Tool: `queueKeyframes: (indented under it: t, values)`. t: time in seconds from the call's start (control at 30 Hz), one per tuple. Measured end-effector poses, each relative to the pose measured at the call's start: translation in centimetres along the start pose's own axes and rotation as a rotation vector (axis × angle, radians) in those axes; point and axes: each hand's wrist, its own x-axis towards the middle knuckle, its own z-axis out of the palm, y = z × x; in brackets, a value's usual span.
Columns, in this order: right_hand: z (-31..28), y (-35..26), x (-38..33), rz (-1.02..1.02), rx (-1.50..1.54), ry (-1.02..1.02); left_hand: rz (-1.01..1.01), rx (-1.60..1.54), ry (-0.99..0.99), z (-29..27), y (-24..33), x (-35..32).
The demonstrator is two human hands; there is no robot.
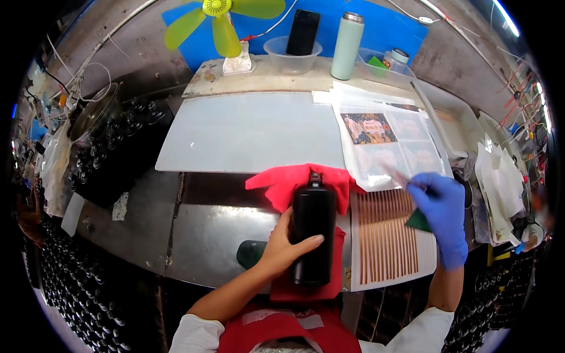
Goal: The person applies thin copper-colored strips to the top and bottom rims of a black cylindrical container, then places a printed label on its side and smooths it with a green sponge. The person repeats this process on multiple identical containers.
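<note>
Left hand (281,244): bare, curled around smooth black cylindrical bottle (313,226) on red cloth (294,182).
Right hand (442,212): blue glove, pinching thin tool (395,175).

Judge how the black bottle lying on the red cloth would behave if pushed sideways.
The bottle looks round and smooth, so it would probably roll. The red cloth beneath may slow it. The left hand steadies it.
</note>
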Motion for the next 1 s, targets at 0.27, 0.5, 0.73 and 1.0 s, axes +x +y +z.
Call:
queueKeyframes:
  t: [0.27,0.5,0.73,1.0]
  values:
    - [-1.3,-6.7,-6.3,0.224,0.38,-0.505,0.416,0.263,0.121,-1.6,-0.2,-2.2]
    - [7.4,-4.6,-4.3,0.526,0.565,-0.497,0.48,0.108,-0.028,-3.4,0.2,-3.0]
    - [10.5,-1.8,-2.8,0.498,0.553,-0.405,0.26,-0.074,0.169,-2.5,0.6,0.4]
    - [11.5,-1.2,-1.4,0.498,0.514,-0.375,0.264,-0.11,0.217,-2.3,0.7,2.0]
